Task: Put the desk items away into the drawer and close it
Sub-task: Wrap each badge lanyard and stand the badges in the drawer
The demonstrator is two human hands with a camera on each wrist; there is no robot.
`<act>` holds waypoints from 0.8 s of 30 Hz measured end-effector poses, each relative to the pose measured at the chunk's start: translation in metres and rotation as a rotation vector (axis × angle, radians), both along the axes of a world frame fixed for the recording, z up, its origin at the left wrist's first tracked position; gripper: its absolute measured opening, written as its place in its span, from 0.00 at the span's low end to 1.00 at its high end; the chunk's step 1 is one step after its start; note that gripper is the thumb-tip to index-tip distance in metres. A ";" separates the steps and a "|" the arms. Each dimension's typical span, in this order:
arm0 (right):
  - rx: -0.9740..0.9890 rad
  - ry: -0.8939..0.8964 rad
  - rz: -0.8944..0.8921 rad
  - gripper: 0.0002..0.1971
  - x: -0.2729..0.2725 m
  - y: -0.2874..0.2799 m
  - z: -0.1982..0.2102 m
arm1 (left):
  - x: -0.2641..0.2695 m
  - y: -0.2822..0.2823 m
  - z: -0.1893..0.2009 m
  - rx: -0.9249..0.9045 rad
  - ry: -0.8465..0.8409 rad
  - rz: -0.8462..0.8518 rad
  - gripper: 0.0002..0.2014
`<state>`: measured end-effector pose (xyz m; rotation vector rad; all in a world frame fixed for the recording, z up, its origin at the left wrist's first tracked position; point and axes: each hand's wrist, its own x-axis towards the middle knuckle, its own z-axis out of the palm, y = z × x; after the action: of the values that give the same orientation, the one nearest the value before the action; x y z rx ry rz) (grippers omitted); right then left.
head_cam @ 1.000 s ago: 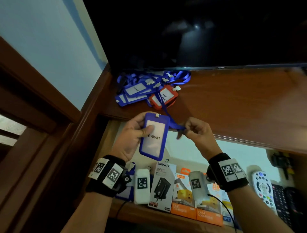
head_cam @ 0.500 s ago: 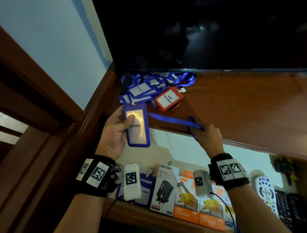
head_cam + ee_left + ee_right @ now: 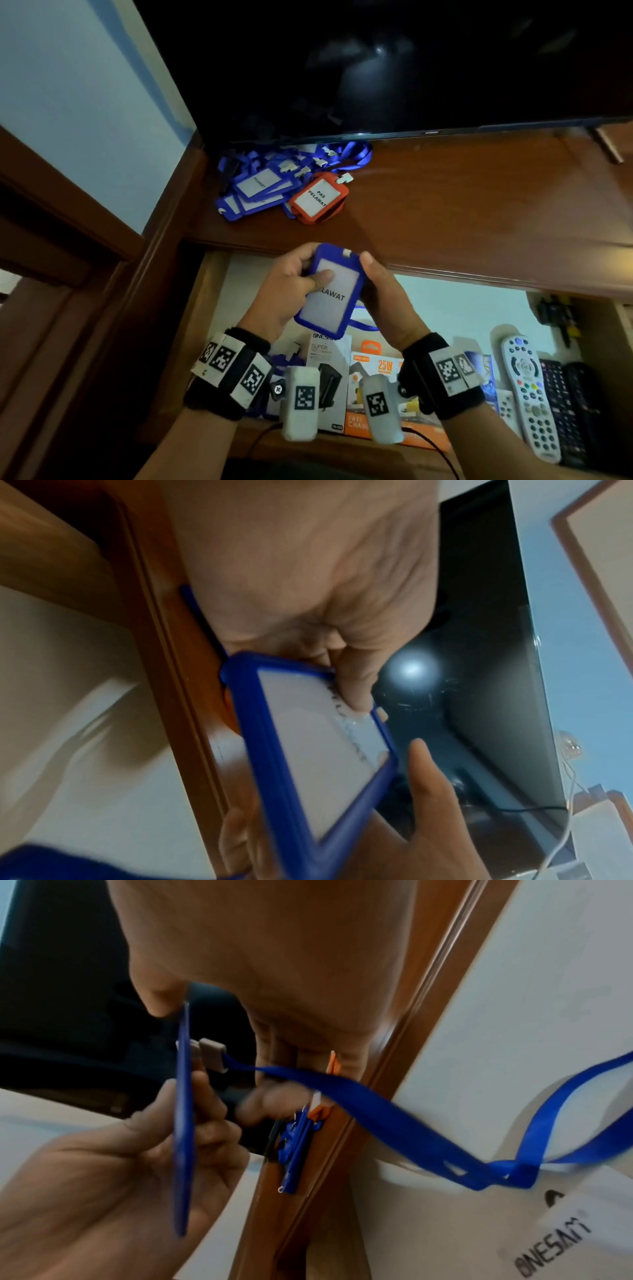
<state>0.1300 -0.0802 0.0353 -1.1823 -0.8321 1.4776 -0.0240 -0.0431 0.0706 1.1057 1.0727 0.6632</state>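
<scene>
I hold a blue badge holder (image 3: 329,291) marked "PELAWAT" in both hands, tilted, over the open drawer (image 3: 462,308). My left hand (image 3: 305,277) grips its left side, thumb on the clear face (image 3: 322,750). My right hand (image 3: 371,274) grips the right edge with the thumb at the top corner and curled fingers behind. The blue lanyard (image 3: 377,1110) runs from the clip across those fingers and loops down into the drawer (image 3: 363,323). A pile of blue badge holders (image 3: 260,188) and an orange one (image 3: 318,198) lies on the desk (image 3: 462,212) at the back left.
A dark TV screen (image 3: 411,68) stands at the back of the desk. The drawer's front row holds a white charger box (image 3: 329,359), orange charger boxes (image 3: 376,368), a grey remote (image 3: 527,387) and black remotes (image 3: 565,404). A wooden frame and wall close off the left.
The right hand, which had drawn the lanyard out to the right along the desk edge, has come back to the badge. Both hands now hold it lower, over the drawer.
</scene>
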 end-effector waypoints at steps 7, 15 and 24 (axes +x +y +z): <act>0.054 -0.145 0.112 0.10 0.004 -0.006 -0.001 | 0.004 0.001 -0.002 0.009 -0.013 0.325 0.10; 0.029 -0.264 0.244 0.13 0.014 -0.011 -0.003 | -0.017 0.007 -0.013 -0.211 0.024 0.244 0.18; -0.009 -0.220 0.436 0.10 0.034 -0.018 0.005 | -0.040 0.008 -0.009 -0.383 -0.080 -0.166 0.21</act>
<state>0.1645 -0.0981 0.0401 -1.2367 -1.2970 1.7163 -0.0641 -0.0348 0.0614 0.8179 0.9776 0.3474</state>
